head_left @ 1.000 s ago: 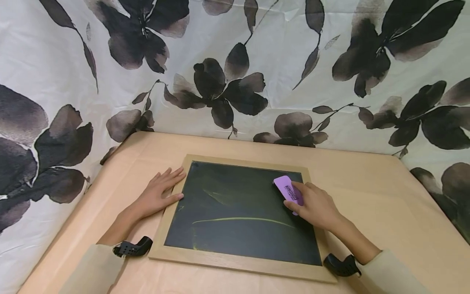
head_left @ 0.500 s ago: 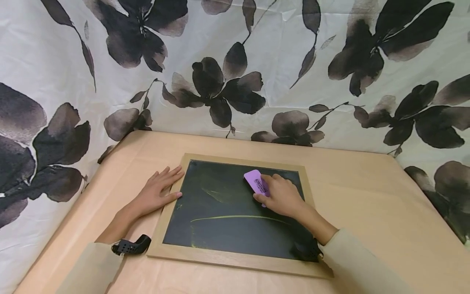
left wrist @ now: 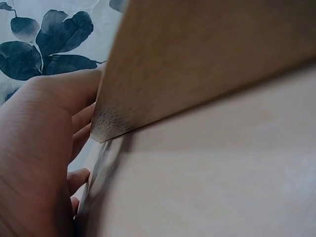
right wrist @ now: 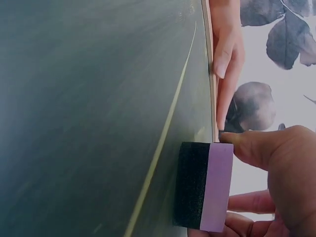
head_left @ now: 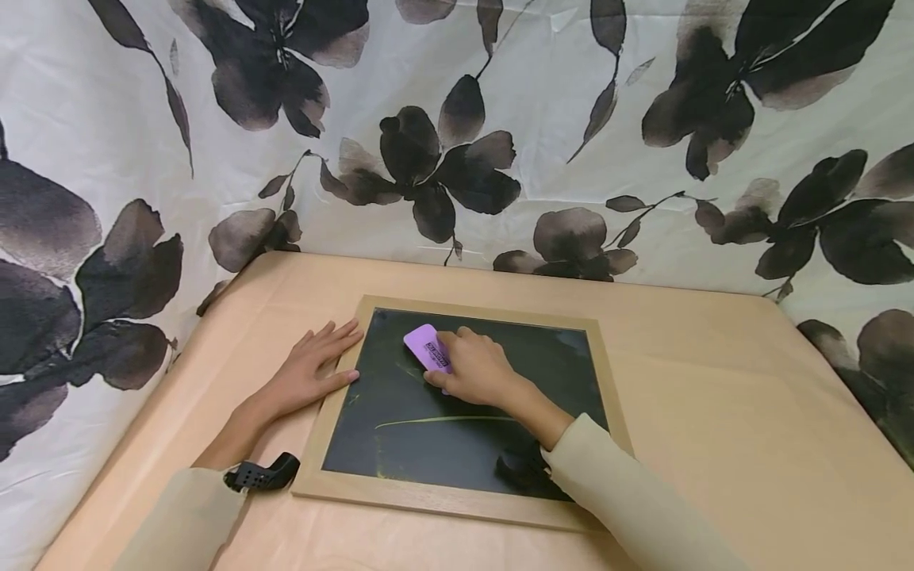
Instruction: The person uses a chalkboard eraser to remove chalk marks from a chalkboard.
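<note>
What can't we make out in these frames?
- Print on the eraser: too small to read, head view.
- Chalk line, right end: behind the right forearm in the head view; cut off by the bottom edge in the right wrist view.
- Frame, near right corner: under the right sleeve, head view.
- Left hand, some fingertips: behind the frame, left wrist view.

Head view bright, evenly lit — left wrist view dimmer, board edge (left wrist: 197, 54) shadowed.
</note>
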### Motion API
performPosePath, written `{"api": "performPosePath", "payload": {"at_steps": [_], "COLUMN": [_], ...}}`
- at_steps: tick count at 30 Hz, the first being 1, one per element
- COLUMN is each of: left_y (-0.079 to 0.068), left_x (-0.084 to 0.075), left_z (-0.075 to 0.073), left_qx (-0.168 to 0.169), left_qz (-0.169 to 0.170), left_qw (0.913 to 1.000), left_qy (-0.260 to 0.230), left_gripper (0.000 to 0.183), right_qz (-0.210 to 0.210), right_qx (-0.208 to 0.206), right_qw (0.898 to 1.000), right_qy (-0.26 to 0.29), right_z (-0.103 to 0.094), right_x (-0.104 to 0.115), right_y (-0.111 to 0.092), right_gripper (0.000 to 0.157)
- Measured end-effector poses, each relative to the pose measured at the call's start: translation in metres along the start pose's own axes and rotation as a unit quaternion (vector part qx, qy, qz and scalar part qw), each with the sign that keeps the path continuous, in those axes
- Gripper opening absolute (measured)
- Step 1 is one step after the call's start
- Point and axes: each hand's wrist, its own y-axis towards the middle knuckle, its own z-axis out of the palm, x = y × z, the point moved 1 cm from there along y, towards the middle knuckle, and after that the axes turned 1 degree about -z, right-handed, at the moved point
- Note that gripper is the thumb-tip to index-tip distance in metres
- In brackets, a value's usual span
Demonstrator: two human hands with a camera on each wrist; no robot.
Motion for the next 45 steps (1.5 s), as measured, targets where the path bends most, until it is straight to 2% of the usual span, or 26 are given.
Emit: {"api": "performPosePath", "payload": {"at_steps": [10,14,19,24,26,30,34,41,45], "left_y": [0.001,0.0,0.0,-0.003,-0.004,-0.005,0.0,0.004,0.004], "left_x": [0.004,0.005,0.007,0.01,0.01,0.01,0.007,0.004,0.002], "left_z": [-0.001,0.001,0.001,0.003,0.003,0.0,0.0,0.003,0.005], "left_qx": [-0.006,-0.005,-0.007,-0.008,-0.007,-0.005,-0.003,-0.004,-0.006], "left_qz": [0.007,0.008,0.013,0.017,0.016,0.018,0.016,0.007,0.002], "left_qw": [0.9999,0.9999,0.9998,0.9997,0.9998,0.9998,0.9999,0.9999,0.9999], "left_qy": [-0.012,-0.014,-0.011,-0.013,-0.013,-0.005,0.003,0.012,0.008], "left_gripper": [0.054,0.052,0.053,0.053,0.054,0.054,0.054,0.055,0.055], "right_qz": [-0.032,-0.045,-0.085,-0.115,-0.121,-0.114,-0.101,-0.048,-0.018], "right_qx": [0.039,0.049,0.072,0.115,0.117,0.09,0.065,0.012,0.005], "right_qw": [0.999,0.998,0.994,0.987,0.986,0.989,0.992,0.997,0.999], "right_qy": [-0.008,-0.012,-0.014,-0.005,-0.009,-0.022,-0.037,-0.056,-0.048], "right_z": [0.008,0.009,0.007,0.001,-0.003,-0.019,-0.033,-0.037,-0.04], "right_x": [0.029,0.036,0.047,0.047,0.044,0.031,0.002,-0.05,-0.075], "right_y": [0.022,0.021,0.016,0.015,0.015,0.008,-0.011,-0.057,-0.09], "right_gripper": [0.065,0.064,0.065,0.065,0.064,0.062,0.061,0.061,0.059]}}
